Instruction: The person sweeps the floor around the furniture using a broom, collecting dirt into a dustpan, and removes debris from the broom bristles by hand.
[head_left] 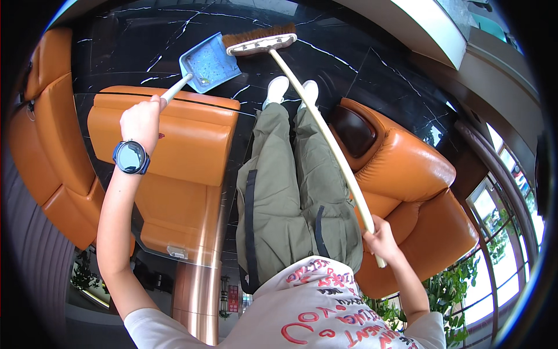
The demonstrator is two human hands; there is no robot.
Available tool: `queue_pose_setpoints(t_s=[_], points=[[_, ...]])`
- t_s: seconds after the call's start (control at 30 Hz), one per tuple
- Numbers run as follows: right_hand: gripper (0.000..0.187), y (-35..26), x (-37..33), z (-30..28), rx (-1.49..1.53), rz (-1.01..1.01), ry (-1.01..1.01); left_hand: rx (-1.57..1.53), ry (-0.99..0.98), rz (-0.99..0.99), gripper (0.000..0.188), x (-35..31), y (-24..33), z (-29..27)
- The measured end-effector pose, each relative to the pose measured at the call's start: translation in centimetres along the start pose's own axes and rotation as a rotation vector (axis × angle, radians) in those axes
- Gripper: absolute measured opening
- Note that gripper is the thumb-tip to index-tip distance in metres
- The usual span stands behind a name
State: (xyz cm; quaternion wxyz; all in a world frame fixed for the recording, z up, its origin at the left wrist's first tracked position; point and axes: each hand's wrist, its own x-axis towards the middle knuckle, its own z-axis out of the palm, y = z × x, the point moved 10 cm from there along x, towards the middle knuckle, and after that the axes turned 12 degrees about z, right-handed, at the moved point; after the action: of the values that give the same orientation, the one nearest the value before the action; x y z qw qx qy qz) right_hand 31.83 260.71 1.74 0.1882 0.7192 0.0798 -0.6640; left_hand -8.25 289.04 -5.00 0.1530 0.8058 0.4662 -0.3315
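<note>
My left hand (141,123) is closed round the pale handle of a blue dustpan (210,63), a watch on that wrist. Some small debris shows in the pan, which rests on the dark floor ahead and to the left. The long cream stick of a broom (322,125) is gripped near its top end by my right hand (381,239), low on the right. Its head, with brown bristles, lies on the floor just right of the dustpan, the bristles pointing away from me. The broom head's left end is beside the pan's right edge.
Black floor (360,52) with white veins spreads ahead. An orange seat (163,119) stands at the left, near a glass edge and copper-coloured column (200,279). Another orange armchair (407,160) is close on my right. A pale wall edge (433,32) runs at the far right, with plants and windows below.
</note>
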Motion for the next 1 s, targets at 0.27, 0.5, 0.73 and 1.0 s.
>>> queue_pose_setpoints(t_s=[0.27, 0.5, 0.73, 1.0], points=[[0.015, -1.4, 0.2, -2.0, -0.500, -0.174, 0.337, 0.021, 0.061, 0.039, 0.006, 0.2, 0.6, -0.5], [0.020, -0.4, 4.2, -0.8, -0.453, -0.039, 0.164, 0.038, 0.049, 0.026, 0.008, 0.6, 0.5, -0.7], [0.021, -2.4, 4.8, 0.1, -0.175, -0.086, -0.019, 0.025, 0.014, -0.009, 0.011, 0.7, 0.4, -0.7], [0.017, -1.9, 1.9, -0.7, 0.107, -0.042, -0.122, 0.025, 0.030, -0.016, 0.011, 0.4, 0.3, -0.7]])
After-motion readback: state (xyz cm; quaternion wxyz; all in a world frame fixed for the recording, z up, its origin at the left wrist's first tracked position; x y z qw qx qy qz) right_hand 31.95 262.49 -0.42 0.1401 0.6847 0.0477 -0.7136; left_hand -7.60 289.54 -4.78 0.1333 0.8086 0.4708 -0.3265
